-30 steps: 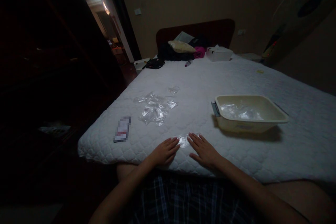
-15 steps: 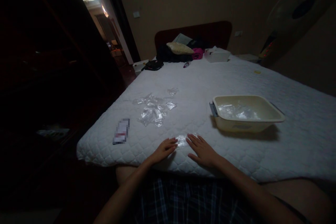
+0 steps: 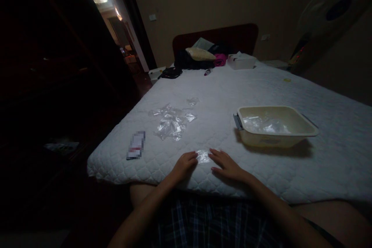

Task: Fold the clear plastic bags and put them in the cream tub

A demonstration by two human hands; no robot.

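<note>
A small clear plastic bag [image 3: 204,157] lies flat on the white quilted bed cover, between my two hands near the bed's front edge. My left hand [image 3: 186,163] rests at the bag's left edge, its fingers slightly bent and its thumb partly hidden. At the right edge is my right hand [image 3: 228,166], open, fingers stretched over the bag and thumb apart. Beyond my left hand lies a loose pile of clear plastic bags [image 3: 171,124]. To the right stands a cream plastic tub [image 3: 279,140] with grey handles, holding more crumpled clear plastic.
A phone with a blurred screen [image 3: 136,145] lies on the left of the quilted bed cover [image 3: 221,97]. Near the headboard [image 3: 244,35] are a pillow [image 3: 200,54], dark cloth, a pink roll [image 3: 220,60] and a white box [image 3: 241,62]. A fan [image 3: 338,9] stands at right.
My left hand has drawn back slightly and its fingers have bent closer together. My right hand has shifted a little off the bag, which shows more now. The view has moved slightly.
</note>
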